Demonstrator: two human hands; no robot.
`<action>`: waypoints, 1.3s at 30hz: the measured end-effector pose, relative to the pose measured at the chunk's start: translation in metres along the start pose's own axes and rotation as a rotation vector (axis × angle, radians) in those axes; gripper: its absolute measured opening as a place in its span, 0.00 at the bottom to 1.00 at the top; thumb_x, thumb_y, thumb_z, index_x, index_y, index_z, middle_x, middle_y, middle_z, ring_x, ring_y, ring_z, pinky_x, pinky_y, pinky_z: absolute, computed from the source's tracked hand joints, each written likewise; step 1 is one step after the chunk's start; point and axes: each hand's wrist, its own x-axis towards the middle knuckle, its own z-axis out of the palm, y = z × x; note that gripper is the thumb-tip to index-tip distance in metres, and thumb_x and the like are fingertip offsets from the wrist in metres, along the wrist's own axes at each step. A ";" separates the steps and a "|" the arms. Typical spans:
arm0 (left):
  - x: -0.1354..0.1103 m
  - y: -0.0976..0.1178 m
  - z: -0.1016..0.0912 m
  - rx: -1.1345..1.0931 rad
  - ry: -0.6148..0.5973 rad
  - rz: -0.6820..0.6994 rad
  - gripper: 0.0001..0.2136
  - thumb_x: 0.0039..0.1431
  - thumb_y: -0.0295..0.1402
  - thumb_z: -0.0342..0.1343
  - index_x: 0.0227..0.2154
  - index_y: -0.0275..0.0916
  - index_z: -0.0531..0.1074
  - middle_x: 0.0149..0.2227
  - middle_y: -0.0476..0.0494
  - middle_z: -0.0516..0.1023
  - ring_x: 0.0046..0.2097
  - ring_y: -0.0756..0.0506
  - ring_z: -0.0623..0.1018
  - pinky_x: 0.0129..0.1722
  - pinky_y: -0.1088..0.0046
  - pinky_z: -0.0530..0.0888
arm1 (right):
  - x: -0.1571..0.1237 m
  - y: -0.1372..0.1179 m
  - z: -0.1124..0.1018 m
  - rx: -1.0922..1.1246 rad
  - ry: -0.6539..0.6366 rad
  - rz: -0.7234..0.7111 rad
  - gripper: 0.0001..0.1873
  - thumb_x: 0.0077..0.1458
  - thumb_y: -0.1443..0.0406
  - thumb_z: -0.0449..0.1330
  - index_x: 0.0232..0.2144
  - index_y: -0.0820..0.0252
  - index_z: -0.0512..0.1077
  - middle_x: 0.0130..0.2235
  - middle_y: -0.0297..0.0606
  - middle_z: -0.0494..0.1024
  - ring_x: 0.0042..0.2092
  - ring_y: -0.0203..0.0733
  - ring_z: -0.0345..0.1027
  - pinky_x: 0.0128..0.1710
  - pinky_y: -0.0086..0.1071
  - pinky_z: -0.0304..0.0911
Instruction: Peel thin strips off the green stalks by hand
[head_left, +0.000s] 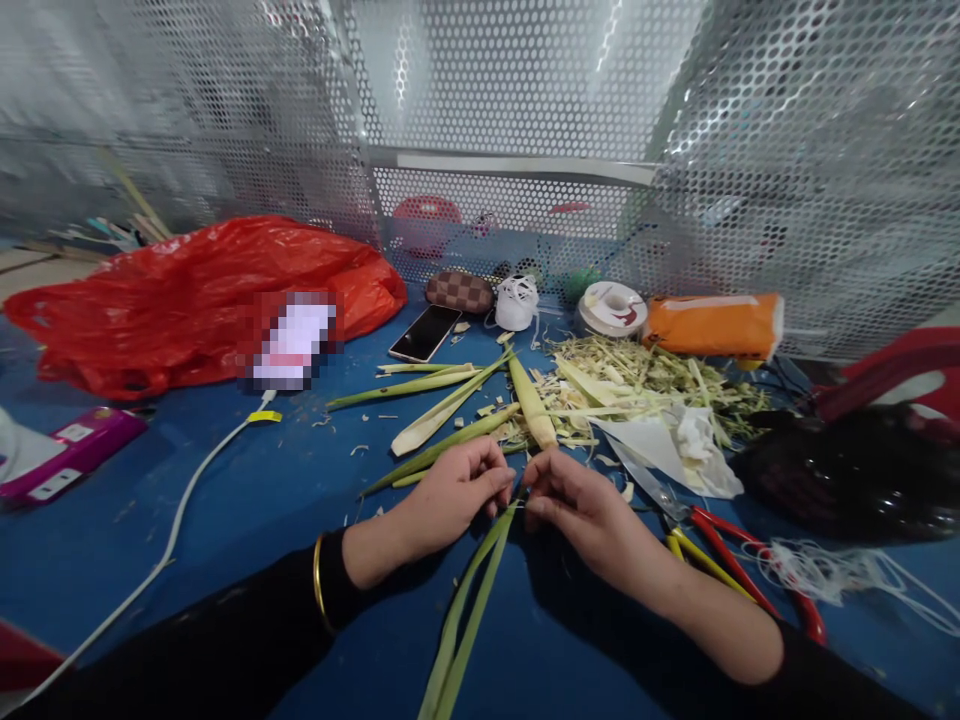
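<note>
My left hand (461, 492) and my right hand (589, 510) are close together at the middle of the table, each closed in a pinch. Between the fingertips a bit of thin white thread (517, 506) crosses the top of a pair of long green leaf strips (480, 590). From there the strips run down toward me. Just beyond my hands lies a pale, pointed husk-like leaf piece (531, 402). To its left are several cut green leaf pieces (435, 425). The fingertips partly hide what each pinch holds.
Shredded plant scraps (630, 375) lie behind my right hand. Scissors with red handles (739, 560) and a tangle of white thread (817, 570) are at right. A phone (425, 334), string ball (516, 303), tape roll (613, 308) and red plastic bag (202, 290) line the back. A white cable (180, 520) crosses the left.
</note>
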 end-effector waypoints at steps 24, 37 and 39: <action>-0.012 0.007 -0.002 0.646 0.251 0.053 0.10 0.56 0.40 0.55 0.26 0.40 0.75 0.24 0.50 0.76 0.26 0.49 0.71 0.25 0.75 0.64 | 0.006 -0.005 0.001 0.276 0.035 0.169 0.16 0.49 0.57 0.64 0.37 0.62 0.73 0.23 0.29 0.72 0.25 0.33 0.67 0.30 0.29 0.63; -0.009 0.008 0.005 0.009 -0.023 -0.445 0.17 0.55 0.44 0.53 0.18 0.37 0.67 0.15 0.55 0.65 0.11 0.57 0.58 0.11 0.80 0.51 | 0.004 -0.007 0.002 0.371 0.015 0.094 0.17 0.51 0.55 0.64 0.39 0.61 0.72 0.23 0.29 0.71 0.27 0.33 0.67 0.32 0.30 0.63; -0.009 0.007 0.009 -0.054 0.057 -0.425 0.15 0.54 0.41 0.55 0.19 0.37 0.66 0.15 0.57 0.64 0.11 0.57 0.58 0.11 0.80 0.51 | 0.003 -0.006 0.003 0.375 -0.017 0.051 0.17 0.51 0.55 0.64 0.38 0.60 0.73 0.23 0.29 0.71 0.27 0.33 0.67 0.32 0.30 0.63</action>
